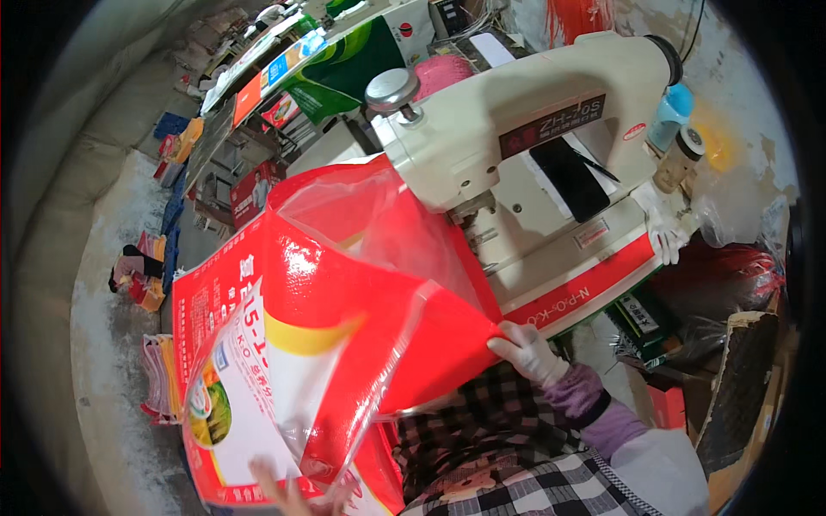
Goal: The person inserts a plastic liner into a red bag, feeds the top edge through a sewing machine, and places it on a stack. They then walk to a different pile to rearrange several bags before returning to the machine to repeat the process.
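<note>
Across the centre and lower left of the frame, a large red and white bag (297, 288) is spread, with clear plastic (331, 211) seen at its opening. Its right corner is gripped by the fingers of the gloved right hand (533, 354). At the lower edge, the left hand (288, 494) is held by the bag's bottom; it is blurred, and whether its fingers are closed cannot be told. Toward the upper right, a black phone (572, 181) and a white glove (661, 228) are carried by a cream sewing machine (469, 125).
</note>
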`<state>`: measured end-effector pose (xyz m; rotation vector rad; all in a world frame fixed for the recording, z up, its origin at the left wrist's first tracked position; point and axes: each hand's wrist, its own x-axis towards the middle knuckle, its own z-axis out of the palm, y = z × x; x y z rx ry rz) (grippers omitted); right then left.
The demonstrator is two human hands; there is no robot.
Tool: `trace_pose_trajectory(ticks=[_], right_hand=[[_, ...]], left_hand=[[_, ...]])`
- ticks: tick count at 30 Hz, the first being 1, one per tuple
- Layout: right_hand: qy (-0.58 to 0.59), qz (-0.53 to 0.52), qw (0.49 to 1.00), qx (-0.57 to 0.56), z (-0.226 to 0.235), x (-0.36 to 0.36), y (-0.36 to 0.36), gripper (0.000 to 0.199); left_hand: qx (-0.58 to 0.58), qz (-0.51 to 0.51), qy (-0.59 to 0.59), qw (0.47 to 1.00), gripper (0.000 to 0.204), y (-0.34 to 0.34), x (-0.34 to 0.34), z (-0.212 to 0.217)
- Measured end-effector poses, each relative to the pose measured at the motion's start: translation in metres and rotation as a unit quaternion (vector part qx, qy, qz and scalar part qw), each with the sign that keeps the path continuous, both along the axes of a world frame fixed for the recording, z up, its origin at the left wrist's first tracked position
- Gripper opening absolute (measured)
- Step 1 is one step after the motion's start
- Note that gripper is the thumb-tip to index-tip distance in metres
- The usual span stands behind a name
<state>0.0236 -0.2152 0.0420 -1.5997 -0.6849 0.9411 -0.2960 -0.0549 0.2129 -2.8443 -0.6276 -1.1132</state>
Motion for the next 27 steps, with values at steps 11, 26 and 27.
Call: trace_pose_trajectory(ticks=[11,26,27], right_hand=[[-0.435,0.102,0.889,-0.103,0.041,-0.025,0.104,0.037],[-0.375,0.209,0.895,0.117,0.018,0.002,0.273,0.032],[-0.263,0.232,0.935,0.057,0.050,-0.085,0.277,0.034]], left_hand=[[-0.055,0.019,0.361,0.931,0.059,0.222,-0.013,-0.146],[-0.586,0.477,-0.425,0.498,0.015,-0.012,-0.278,-0.181],[-0.543,0.523,-0.443,0.485,0.015,-0.042,-0.314,-0.183]])
